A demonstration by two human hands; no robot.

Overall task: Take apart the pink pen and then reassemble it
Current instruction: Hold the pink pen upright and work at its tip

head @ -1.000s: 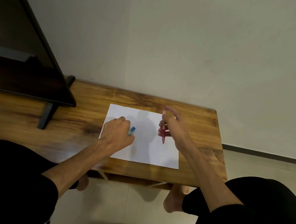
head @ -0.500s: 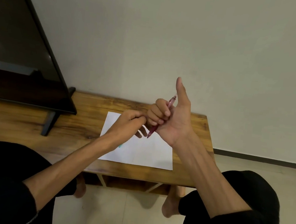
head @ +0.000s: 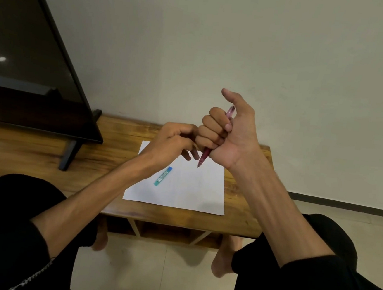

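Note:
The pink pen [head: 205, 154] is raised above the table, gripped in the fist of my right hand [head: 228, 134] with the thumb sticking up. Its tip points down and left below the fist, and its top end [head: 230, 111] shows above the fingers. My left hand [head: 174, 142] hovers just left of the pen's lower part, back to the camera, fingers loosely curled and holding nothing that I can see. The fingertips are close to the pen tip but do not grip it.
A white sheet of paper [head: 188, 191] lies on the wooden table [head: 120, 142], with a small teal and blue tube [head: 163, 176] on its left part. A dark TV screen [head: 28, 68] on a stand fills the left. My knees flank the table's near edge.
My right hand lifted the pink pen off the paper and turned palm toward me. My left hand let go of the teal tube, which now lies on the paper, and rose beside the pen.

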